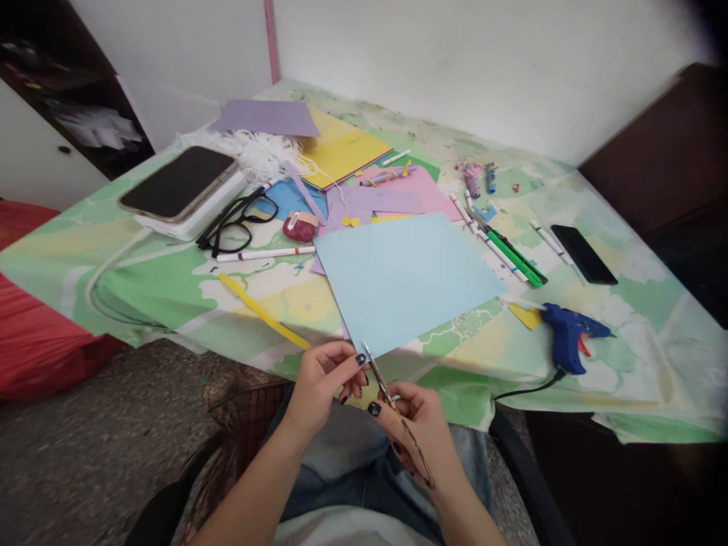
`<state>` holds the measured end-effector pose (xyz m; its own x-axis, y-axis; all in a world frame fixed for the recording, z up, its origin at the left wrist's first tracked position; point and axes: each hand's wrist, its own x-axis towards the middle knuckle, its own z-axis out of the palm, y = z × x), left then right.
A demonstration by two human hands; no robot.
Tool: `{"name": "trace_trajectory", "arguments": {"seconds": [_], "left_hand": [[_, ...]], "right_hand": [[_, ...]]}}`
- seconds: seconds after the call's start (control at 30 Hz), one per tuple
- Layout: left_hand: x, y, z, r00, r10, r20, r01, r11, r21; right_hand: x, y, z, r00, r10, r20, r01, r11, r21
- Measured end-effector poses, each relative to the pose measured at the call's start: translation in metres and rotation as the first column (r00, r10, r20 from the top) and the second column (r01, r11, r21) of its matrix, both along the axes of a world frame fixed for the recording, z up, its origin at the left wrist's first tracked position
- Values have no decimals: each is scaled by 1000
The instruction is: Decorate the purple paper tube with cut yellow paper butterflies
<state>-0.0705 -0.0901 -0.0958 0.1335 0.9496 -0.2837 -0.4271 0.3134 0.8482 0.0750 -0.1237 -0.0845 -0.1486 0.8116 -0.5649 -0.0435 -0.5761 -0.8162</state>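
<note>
My right hand [418, 425] is wrapped around a small pair of scissors [378, 373] with silver blades and a gold-patterned handle. The blades point up and away, their tips over the near corner of a light blue sheet of paper [409, 277]. Close to those tips, my left hand [330, 379] has thumb and fingers pinched together at the paper's corner; whatever lies between them is hidden. A narrow yellow paper strip [262, 309] reaches from the table toward the left hand's knuckles. The blue sheet lies flat, partly over other coloured papers.
Left are a phone [179, 182] on a white box, black glasses [236, 224] and white yarn [255, 155]. A red sharpener-like object [300, 226] sits behind the strip. Right are a green cutter [515, 258], markers, another phone [583, 254] and a blue glue gun [569, 334] with its cord.
</note>
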Motion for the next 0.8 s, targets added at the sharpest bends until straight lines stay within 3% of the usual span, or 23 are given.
{"name": "trace_trajectory", "arguments": {"seconds": [0.33, 0.8], "left_hand": [[0, 0, 1, 1000, -1, 3, 1, 1000, -9], [0, -2, -4, 1000, 19, -11, -20, 999, -33]], "right_hand": [[-3, 0, 0, 1000, -19, 25, 19, 1000, -1], [-9, 5, 17, 997, -64, 33, 66, 997, -50]]}}
